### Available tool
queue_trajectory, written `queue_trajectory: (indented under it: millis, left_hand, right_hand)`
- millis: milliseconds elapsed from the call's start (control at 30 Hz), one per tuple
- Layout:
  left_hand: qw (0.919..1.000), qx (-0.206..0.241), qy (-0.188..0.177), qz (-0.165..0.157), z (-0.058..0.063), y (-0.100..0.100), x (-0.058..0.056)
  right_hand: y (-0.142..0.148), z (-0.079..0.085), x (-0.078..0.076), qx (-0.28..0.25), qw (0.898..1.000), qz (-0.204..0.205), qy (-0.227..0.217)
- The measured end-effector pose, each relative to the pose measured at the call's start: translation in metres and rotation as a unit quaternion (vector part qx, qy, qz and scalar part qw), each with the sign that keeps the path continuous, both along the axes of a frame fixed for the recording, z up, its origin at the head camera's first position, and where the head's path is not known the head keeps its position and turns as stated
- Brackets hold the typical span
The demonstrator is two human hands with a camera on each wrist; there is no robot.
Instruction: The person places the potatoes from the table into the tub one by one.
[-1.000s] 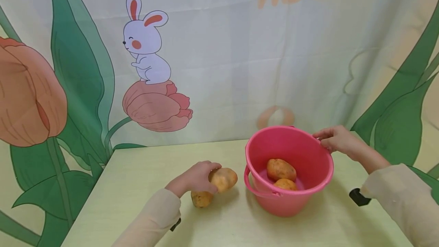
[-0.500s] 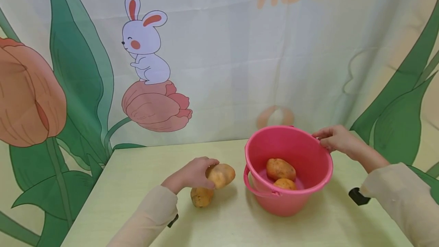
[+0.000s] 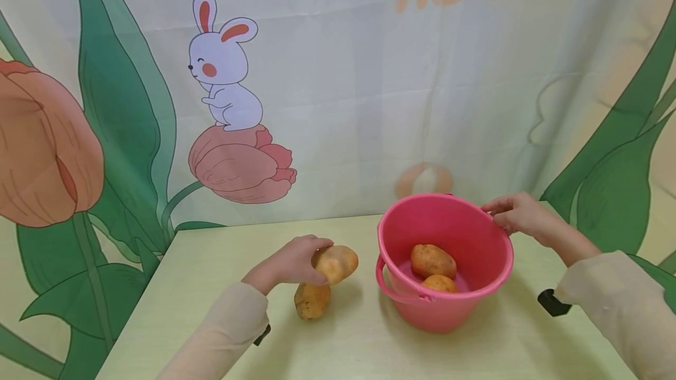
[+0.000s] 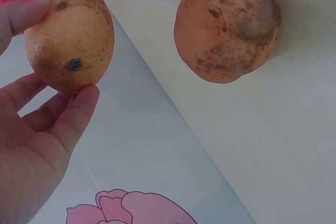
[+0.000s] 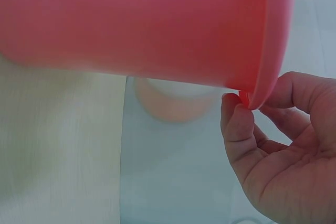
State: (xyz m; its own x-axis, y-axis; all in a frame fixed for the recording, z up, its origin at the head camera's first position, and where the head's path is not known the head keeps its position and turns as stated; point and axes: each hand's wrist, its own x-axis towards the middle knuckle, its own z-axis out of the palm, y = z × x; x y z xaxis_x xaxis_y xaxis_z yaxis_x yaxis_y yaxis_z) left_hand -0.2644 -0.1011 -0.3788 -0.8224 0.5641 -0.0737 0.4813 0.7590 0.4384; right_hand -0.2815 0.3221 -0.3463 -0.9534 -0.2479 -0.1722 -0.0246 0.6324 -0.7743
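My left hand (image 3: 296,261) holds a potato (image 3: 337,264) between thumb and fingers, raised over the table to the left of the bucket. In the left wrist view, dark spots mark the skin of this held potato (image 4: 71,38). Another potato (image 3: 312,302) lies on the table just below and in front of it. A pink bucket (image 3: 438,314) with its handle hanging down stands to the right, and inside are two potatoes, one behind (image 3: 433,261) and one in front (image 3: 439,284). With thumb and fingertips my right hand (image 3: 528,219) pinches the bucket's right rim (image 5: 275,40).
The pale yellow-green table (image 3: 338,353) ends at the back against a hanging cloth (image 3: 343,104) printed with a rabbit and tulips. A black strap piece (image 3: 553,302) shows under the right sleeve (image 3: 618,304).
My left hand has lifted the potato and drawn it slightly up and to the left, showing more of the potato beneath. The right hand and bucket stay where they were.
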Motion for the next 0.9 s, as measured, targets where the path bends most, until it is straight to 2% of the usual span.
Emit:
queue_trajectory:
  millis: [500,900]
  left_hand:
    - [0.9990,0.005,-0.009,0.044,0.016,-0.006,0.000]
    - [0.9988,0.001,-0.003,0.049,0.021,-0.007,-0.002]
  right_hand:
    - [-0.001,0.000,0.001,-0.008,1.000,-0.003,-0.005]
    - [-0.002,-0.001,0.000,-0.007,1.000,-0.007,-0.006]
